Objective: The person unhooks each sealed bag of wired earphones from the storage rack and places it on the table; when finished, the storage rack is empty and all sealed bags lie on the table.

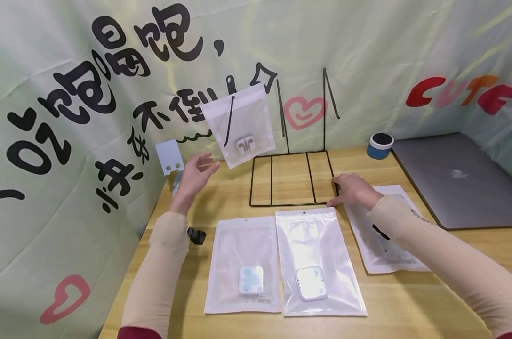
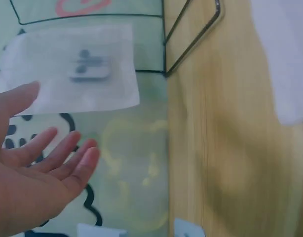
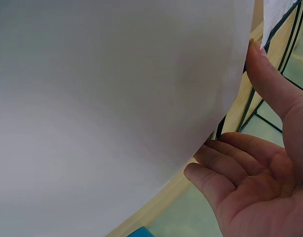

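A black wire rack (image 1: 281, 205) with tall upright hooks stands on the table. From its left hook hangs a white zip bag (image 1: 256, 117), tilted, with a small earbud case (image 1: 245, 144) showing through. My left hand (image 1: 194, 179) is just left of that bag, fingers spread and holding nothing; the left wrist view shows the palm and a gap to the hanging bag (image 2: 117, 94). At the rack's front right corner, my right hand (image 1: 357, 188) holds the frame between thumb and fingers. A zip bag (image 3: 117, 123) fills much of the right wrist view beside its fingertips.
Two more zip bags, one left (image 1: 235, 249) and one middle (image 1: 307, 240), lie in front of the rack. Another zip bag (image 1: 366, 245) lies partly beneath my right forearm. Behind it are a grey laptop (image 1: 459, 183) and a blue-and-white jar (image 1: 379, 149). A pale card (image 1: 169, 153) stands far left.
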The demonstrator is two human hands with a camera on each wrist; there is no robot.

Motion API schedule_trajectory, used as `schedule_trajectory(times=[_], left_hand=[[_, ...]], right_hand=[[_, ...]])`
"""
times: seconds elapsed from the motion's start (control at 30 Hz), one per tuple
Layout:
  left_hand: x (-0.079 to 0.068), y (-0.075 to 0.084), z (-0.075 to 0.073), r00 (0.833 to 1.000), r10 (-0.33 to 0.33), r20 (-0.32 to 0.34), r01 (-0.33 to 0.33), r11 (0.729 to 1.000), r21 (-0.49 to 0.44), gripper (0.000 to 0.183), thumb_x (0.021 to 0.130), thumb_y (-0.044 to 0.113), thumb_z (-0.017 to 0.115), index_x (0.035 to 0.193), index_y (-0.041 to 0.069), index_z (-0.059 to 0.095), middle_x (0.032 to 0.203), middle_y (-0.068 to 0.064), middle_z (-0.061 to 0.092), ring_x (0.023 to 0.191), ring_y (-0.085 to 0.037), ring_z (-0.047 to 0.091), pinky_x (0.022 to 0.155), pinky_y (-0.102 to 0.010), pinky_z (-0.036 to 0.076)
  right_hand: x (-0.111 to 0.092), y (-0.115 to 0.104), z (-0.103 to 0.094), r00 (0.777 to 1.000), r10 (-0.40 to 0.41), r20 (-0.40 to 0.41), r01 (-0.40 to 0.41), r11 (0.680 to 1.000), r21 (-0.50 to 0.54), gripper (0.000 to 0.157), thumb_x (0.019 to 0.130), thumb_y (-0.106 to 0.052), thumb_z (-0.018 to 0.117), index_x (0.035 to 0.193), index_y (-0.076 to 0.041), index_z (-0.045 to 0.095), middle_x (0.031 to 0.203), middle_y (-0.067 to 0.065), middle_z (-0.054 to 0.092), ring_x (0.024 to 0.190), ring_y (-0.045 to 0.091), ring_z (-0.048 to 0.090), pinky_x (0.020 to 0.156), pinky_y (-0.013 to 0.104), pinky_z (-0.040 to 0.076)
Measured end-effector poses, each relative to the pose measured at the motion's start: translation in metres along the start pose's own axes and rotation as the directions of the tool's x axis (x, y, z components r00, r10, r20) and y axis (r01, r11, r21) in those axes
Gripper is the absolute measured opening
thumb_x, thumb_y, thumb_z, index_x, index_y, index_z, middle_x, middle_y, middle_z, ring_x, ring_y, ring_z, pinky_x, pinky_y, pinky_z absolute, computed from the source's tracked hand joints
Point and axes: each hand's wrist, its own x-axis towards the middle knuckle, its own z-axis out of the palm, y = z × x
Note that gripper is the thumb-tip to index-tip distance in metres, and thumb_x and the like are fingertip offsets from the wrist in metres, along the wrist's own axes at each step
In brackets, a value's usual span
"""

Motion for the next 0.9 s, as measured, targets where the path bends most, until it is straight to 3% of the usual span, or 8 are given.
schedule_trajectory(times=[0.2, 0.4, 0.73, 0.9], left_hand=[[0.039, 0.008, 0.015, 0.996, 0.024, -0.08, -0.034, 0.992, -0.12, 0.068, 0.09, 0.027, 0.076, 0.147, 0.011, 0.045, 0.142, -0.011, 0.05, 0.129, -0.029, 0.047, 0.103, -0.04, 0.042], [0.065, 0.018, 0.025, 0.994, 0.006, -0.112, -0.03, 0.977, -0.21, 0.062, 0.086, 0.027, 0.08, 0.139, 0.014, 0.053, 0.132, -0.006, 0.057, 0.119, -0.022, 0.054, 0.098, -0.037, 0.045], [0.079, 0.023, 0.033, 0.99, -0.049, -0.133, 0.014, 0.967, -0.254, 0.045, 0.084, 0.028, 0.081, 0.122, 0.009, 0.068, 0.118, -0.007, 0.067, 0.111, -0.018, 0.06, 0.104, -0.039, 0.04], [0.081, 0.02, 0.034, 0.988, -0.068, -0.135, 0.023, 0.952, -0.306, 0.04, 0.09, 0.024, 0.076, 0.124, 0.005, 0.068, 0.119, -0.01, 0.068, 0.107, -0.019, 0.06, 0.1, -0.039, 0.043]], right_hand=[[-0.001, 0.002, 0.0, 1.0, -0.006, -0.008, 0.005, 1.0, -0.01, 0.089, 0.082, -0.034, 0.083, 0.143, 0.014, 0.039, 0.142, 0.036, 0.039, 0.129, 0.055, 0.036, 0.102, 0.06, 0.036], [-0.003, 0.0, -0.001, 1.0, 0.01, -0.005, -0.01, 1.0, 0.001, 0.088, 0.082, -0.033, 0.083, 0.143, 0.013, 0.04, 0.143, 0.035, 0.039, 0.13, 0.054, 0.036, 0.103, 0.06, 0.035], [-0.003, -0.001, -0.001, 1.0, 0.009, -0.008, -0.009, 1.0, -0.022, 0.089, 0.082, -0.035, 0.082, 0.144, 0.013, 0.039, 0.143, 0.035, 0.04, 0.13, 0.054, 0.035, 0.104, 0.059, 0.035], [-0.003, 0.0, -0.001, 1.0, 0.015, -0.008, -0.016, 1.0, -0.016, 0.089, 0.082, -0.034, 0.083, 0.144, 0.012, 0.039, 0.143, 0.034, 0.04, 0.131, 0.054, 0.034, 0.104, 0.059, 0.034]])
